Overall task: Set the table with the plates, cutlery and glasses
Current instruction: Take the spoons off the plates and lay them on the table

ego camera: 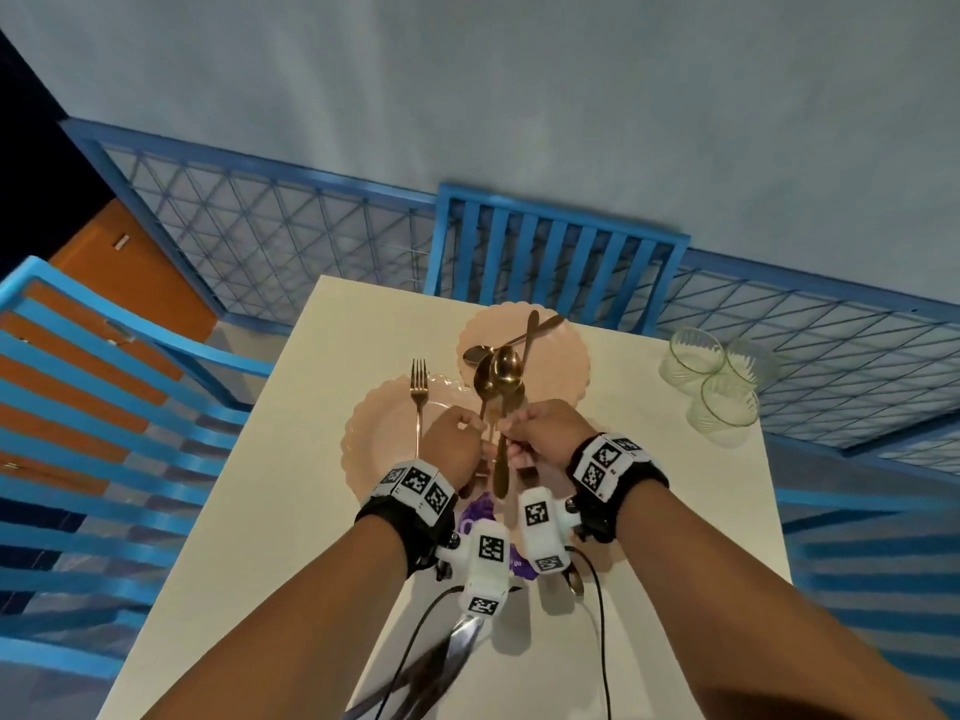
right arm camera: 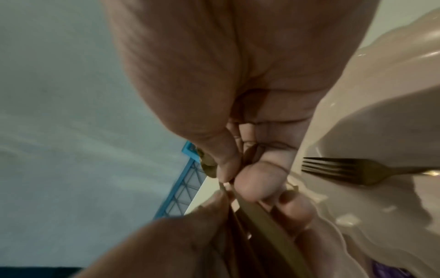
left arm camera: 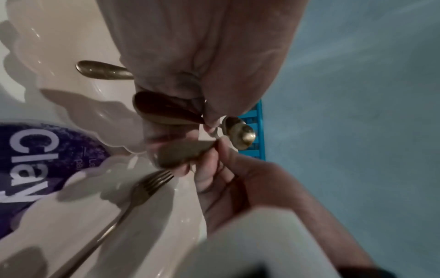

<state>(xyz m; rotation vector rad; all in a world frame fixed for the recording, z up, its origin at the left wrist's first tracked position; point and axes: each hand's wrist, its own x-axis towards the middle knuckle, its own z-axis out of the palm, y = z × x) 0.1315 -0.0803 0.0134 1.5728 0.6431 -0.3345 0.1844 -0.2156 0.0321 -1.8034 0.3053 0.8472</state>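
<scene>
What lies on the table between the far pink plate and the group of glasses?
Nothing: in the head view, bare table separates the far pink plate from the glasses.

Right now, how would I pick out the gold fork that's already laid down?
On the cream table, find the nearer pink scalloped plate, just left of both hands. The gold fork lies alone across its left side, tines pointing away; every other gold piece is a spoon, held or on the farther plate.
</scene>
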